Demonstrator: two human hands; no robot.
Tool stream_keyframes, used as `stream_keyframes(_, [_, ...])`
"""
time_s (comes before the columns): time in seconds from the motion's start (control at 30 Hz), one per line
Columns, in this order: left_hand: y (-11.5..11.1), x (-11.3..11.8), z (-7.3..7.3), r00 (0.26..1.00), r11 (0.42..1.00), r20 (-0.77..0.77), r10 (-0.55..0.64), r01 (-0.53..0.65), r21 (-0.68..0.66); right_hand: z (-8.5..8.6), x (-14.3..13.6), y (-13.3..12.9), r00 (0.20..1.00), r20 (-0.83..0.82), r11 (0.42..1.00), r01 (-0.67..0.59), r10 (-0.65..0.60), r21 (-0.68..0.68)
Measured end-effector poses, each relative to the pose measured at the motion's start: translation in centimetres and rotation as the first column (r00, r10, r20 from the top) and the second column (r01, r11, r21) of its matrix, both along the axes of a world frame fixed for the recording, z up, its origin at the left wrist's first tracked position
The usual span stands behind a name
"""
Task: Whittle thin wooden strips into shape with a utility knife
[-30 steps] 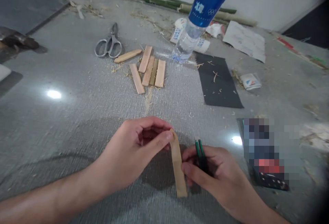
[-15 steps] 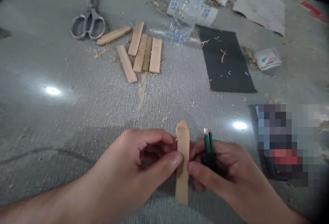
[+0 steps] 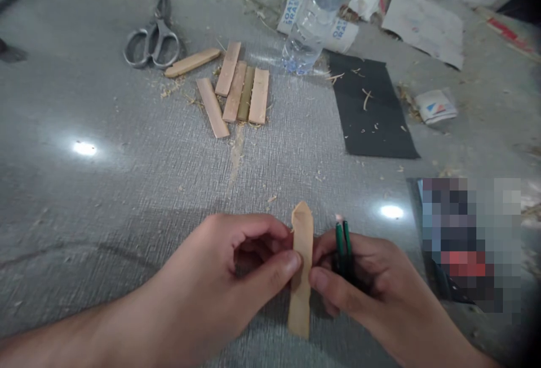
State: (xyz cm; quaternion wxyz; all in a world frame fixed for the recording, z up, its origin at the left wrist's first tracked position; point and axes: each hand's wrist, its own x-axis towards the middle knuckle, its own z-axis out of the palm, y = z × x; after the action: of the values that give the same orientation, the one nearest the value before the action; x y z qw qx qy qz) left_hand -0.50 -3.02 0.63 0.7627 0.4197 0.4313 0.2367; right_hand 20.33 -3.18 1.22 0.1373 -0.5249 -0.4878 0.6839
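Between my hands a flat, pale wooden strip stands nearly upright in view, its top end cut to a point. My left hand pinches it at the left edge, thumb on the front face. The fingertips of my right hand touch its right edge. Closed in that same right hand is a slim green tool that looks like a cutter knife, with a pale tip showing above; the fingers hide its lower part.
Several wooden strips lie farther back, beside scissors and another shaped strip. A water bottle stands behind. Dark sandpaper-like sheet with shavings, a small packet and a blurred-out flat object are at right.
The view has shifted slightly, so the things at the back sit a little lower and more of the bottle's blue cap shows. Both hands keep their hold, with the strip barely tilted.
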Motion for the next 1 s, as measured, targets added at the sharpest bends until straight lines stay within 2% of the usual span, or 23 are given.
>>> stream_keyframes(0.27, [0.03, -0.03, -0.30, 1.000, 0.999, 0.000, -0.018, 0.018, 0.029, -0.32, -0.16, 0.15, 0.998, 0.058, 0.999, -0.015, 0.013, 0.034])
stream_keyframes(0.5, [0.10, -0.04, 0.02, 0.999, 0.999, -0.035, -0.025, 0.026, 0.027, 0.10, -0.10, 0.05, 0.997, 0.079, 1.000, -0.026, 0.024, 0.017])
stream_keyframes(0.83, [-0.04, 0.00, -0.47, 1.000, 0.999, -0.004, -0.024, 0.024, 0.030, 0.17, -0.30, 0.04, 0.996, 0.089, 0.999, 0.002, -0.006, 0.039])
stream_keyframes(1.0, [-0.08, -0.02, -0.32, 1.000, 1.000, -0.003, -0.018, 0.018, 0.022, 0.12, -0.16, 0.09, 0.993, 0.116, 0.998, -0.025, 0.019, 0.055])
